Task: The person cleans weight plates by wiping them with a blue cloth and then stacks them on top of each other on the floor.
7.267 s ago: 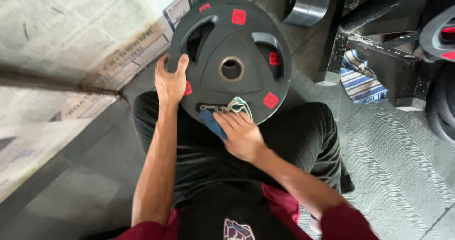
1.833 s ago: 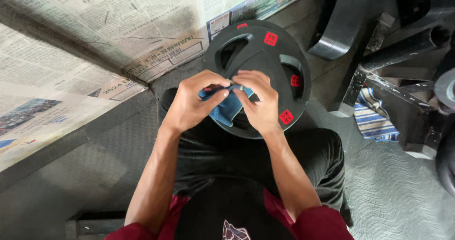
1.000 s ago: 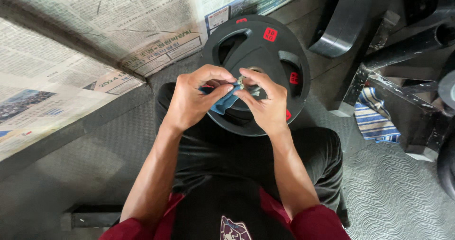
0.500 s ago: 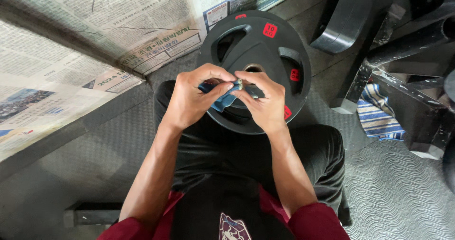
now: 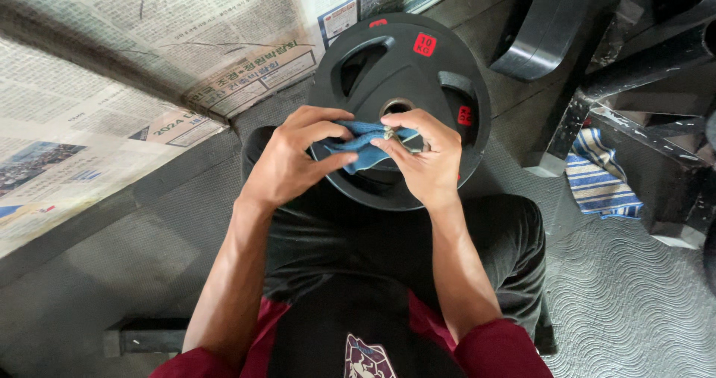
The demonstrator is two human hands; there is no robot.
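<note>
The round black rubber-coated weight plate (image 5: 403, 72) with red square labels, three grip slots and a metal-ringed centre hole is leaning on the person's knees, its lower edge resting against the black trousers (image 5: 388, 251). Just in front of the plate's lower half, both hands are working a small blue cloth (image 5: 362, 141) — the cloth is stretched between them, directly below the plate's centre hole.

The left hand (image 5: 287, 161) is closing around the cloth's left end, fingers curled over it and thumb pressing from beneath. The right hand (image 5: 425, 158) is pinching the cloth's right end between thumb and forefinger, with the remaining fingers bent over the plate's face.

To the left of the plate, sheets of printed newspaper (image 5: 112, 72) are covering the floor and wall. To the right of the plate, a black metal rack frame (image 5: 597, 87) is standing, and a blue-and-white striped cloth (image 5: 600, 176) is lying at its foot — well apart from the plate. Below and right of the plate, a grey textured floor mat (image 5: 634, 296) is showing.
</note>
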